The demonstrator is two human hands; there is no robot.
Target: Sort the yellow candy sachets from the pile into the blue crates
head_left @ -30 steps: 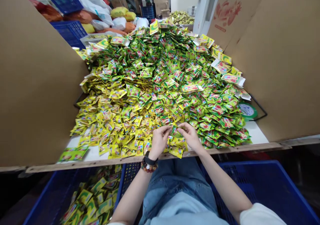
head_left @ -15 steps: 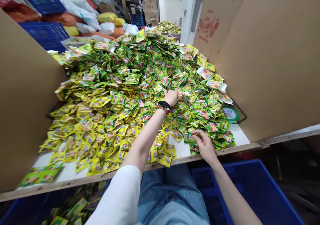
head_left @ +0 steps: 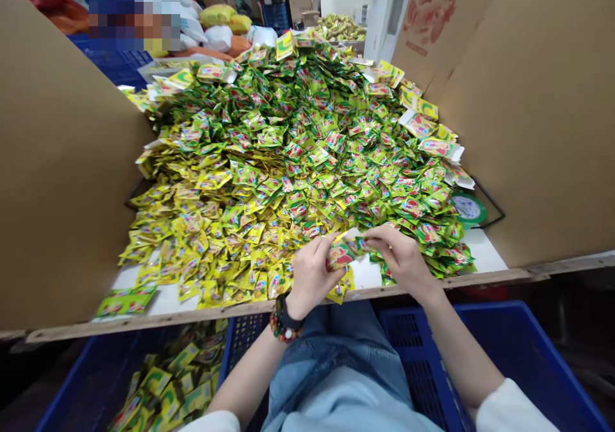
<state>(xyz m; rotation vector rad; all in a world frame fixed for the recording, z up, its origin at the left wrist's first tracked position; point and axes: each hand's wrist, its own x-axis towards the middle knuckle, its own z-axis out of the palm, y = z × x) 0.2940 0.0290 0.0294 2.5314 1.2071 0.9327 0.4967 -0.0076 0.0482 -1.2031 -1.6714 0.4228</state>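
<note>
Close to the table's front edge, my left hand [head_left: 312, 270] grips a small printed carton [head_left: 339, 256] with its white end flap open towards the right. My right hand [head_left: 402, 257] pinches a small green packet [head_left: 361, 245] at the open end of that carton. How far the packet reaches inside cannot be made out. Behind both hands rises a large heap of green packets [head_left: 331, 124]. Yellow packets [head_left: 192, 227] spread over the left and front of the heap.
Cardboard walls [head_left: 538, 118] flank the white tabletop [head_left: 487, 252]. Several cartons [head_left: 435, 147] lie along the heap's right rim, near a green tape roll [head_left: 469, 209]. Below stand a blue crate [head_left: 509, 342] and another crate holding filled-looking cartons [head_left: 168, 397].
My left hand has come back from the middle of the heap with a carton. My right hand has lifted a green packet and moved it to the carton's open end.
</note>
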